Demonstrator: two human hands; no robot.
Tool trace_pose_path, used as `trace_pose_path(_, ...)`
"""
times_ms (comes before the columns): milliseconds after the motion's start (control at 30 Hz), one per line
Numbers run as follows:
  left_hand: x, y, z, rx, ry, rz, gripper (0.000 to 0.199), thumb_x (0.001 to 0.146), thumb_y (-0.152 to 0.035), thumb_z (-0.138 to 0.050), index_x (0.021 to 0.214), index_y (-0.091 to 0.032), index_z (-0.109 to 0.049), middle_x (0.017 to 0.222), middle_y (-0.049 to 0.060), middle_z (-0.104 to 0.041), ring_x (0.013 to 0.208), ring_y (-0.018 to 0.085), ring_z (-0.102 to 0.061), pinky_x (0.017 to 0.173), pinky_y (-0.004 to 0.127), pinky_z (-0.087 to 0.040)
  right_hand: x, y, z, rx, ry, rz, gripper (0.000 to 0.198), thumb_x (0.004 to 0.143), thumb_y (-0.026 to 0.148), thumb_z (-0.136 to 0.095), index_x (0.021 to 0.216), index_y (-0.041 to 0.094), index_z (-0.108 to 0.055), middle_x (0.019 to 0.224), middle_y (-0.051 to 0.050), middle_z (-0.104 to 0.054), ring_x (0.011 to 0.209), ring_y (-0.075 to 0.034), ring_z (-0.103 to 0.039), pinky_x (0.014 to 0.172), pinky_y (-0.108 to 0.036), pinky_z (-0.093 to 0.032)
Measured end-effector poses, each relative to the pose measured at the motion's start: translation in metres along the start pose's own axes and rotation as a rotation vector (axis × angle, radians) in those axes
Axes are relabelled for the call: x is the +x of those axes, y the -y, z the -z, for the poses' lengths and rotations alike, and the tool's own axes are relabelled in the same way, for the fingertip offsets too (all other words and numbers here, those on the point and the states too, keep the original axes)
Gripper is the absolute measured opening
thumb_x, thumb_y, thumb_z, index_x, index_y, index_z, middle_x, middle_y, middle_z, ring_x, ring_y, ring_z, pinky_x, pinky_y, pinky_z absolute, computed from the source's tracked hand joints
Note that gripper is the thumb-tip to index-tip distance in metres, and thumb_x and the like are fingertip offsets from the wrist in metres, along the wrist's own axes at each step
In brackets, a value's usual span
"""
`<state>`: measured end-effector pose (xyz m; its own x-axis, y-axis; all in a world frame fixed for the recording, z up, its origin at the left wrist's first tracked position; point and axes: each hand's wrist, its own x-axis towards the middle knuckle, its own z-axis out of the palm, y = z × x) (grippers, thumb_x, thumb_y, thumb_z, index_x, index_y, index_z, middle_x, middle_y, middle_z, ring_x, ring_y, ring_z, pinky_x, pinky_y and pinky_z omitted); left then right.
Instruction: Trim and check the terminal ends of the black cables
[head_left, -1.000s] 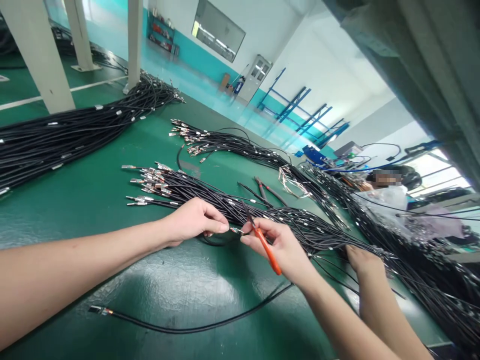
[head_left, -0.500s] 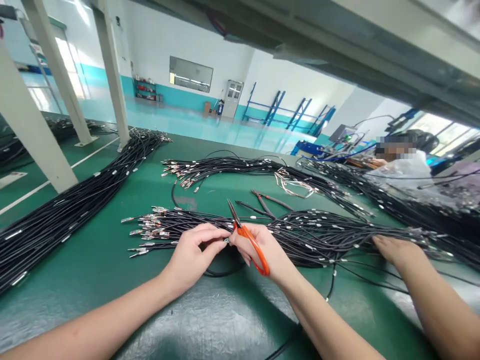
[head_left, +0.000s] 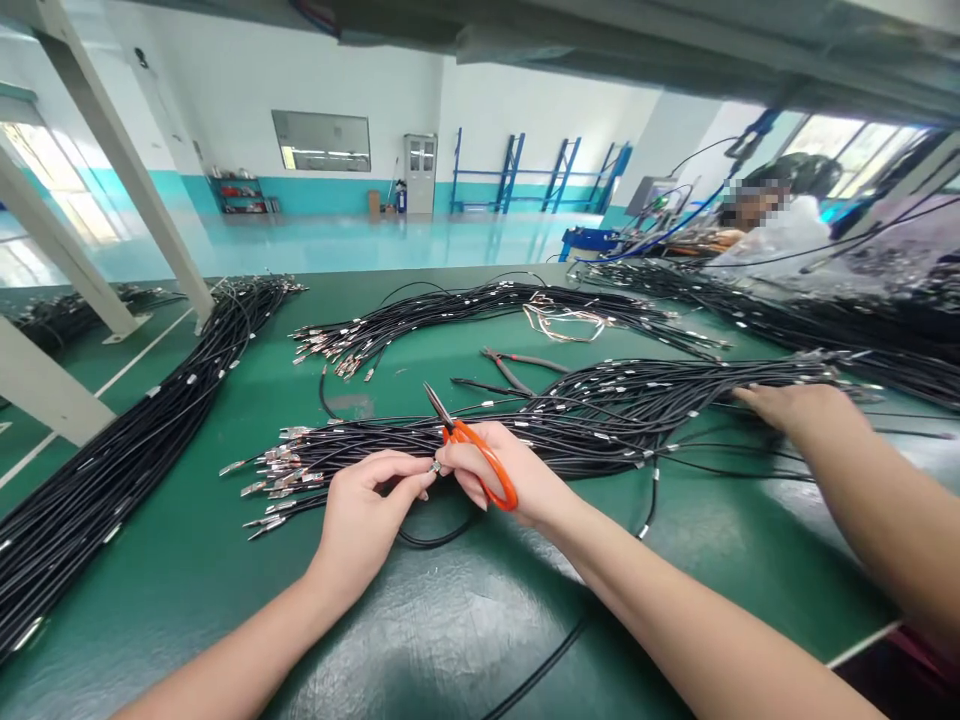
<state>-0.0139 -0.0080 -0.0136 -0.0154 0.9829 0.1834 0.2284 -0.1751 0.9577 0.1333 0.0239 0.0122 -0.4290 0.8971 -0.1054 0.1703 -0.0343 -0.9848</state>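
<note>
My left hand [head_left: 367,510] is closed in a pinch, thumb and forefinger on a small metal cable terminal [head_left: 435,467]. My right hand [head_left: 529,470] meets it there, fingertips touching the same small piece. Tucked in that right hand are scissors with orange handles [head_left: 501,480]; their dark blades [head_left: 437,402] point up and away to the left. Below the hands a black cable [head_left: 439,543] curves over the green table. Just behind them lies a bundle of black cables [head_left: 600,390] with white labels and metal terminals at its left end. The terminal is mostly covered by my fingers.
Pliers [head_left: 517,372] lie behind the bundle. Farther back are another cable bundle [head_left: 450,308] and loose white wires [head_left: 562,322]. A thick bundle [head_left: 150,420] runs along the left beside white posts [head_left: 135,180]. At right, another person's hand [head_left: 810,410] touches the near bundle.
The view has tilted and shifted, so the scene sits differently in the frame. Both hands stay together at the small terminal, and the scissors remain in my right hand.
</note>
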Motion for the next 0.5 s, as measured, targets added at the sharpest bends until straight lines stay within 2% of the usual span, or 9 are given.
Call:
trace_pose_path(367, -0.002, -0.003, -0.002, 0.026, -0.030, 0.072, 0.007, 0.069, -0.022, -0.062, 0.071, -0.017, -0.067, 0.073, 0.002, -0.068, 0.061, 0.014, -0.060, 0.064, 0.026, -0.048, 0.002, -0.008, 0.001, 0.092, 0.024, 0.004, 0.019, 0.069, 0.023, -0.048, 0.051, 0.017, -0.045, 0.032, 0.008, -0.038, 0.029, -0.006, -0.033, 0.035, -0.021, -0.022)
trace_pose_path(500, -0.003, 0.000, -0.003, 0.027, -0.005, 0.064, 0.008, 0.072, -0.023, -0.060, 0.075, -0.017, -0.065, 0.077, 0.002, -0.066, 0.062, 0.014, -0.058, 0.064, 0.025, -0.047, 0.001, -0.011, 0.001, 0.155, 0.026, 0.016, 0.018, 0.069, 0.022, -0.049, 0.052, 0.017, -0.046, 0.033, 0.008, -0.038, 0.030, -0.006, -0.034, 0.036, -0.020, -0.023)
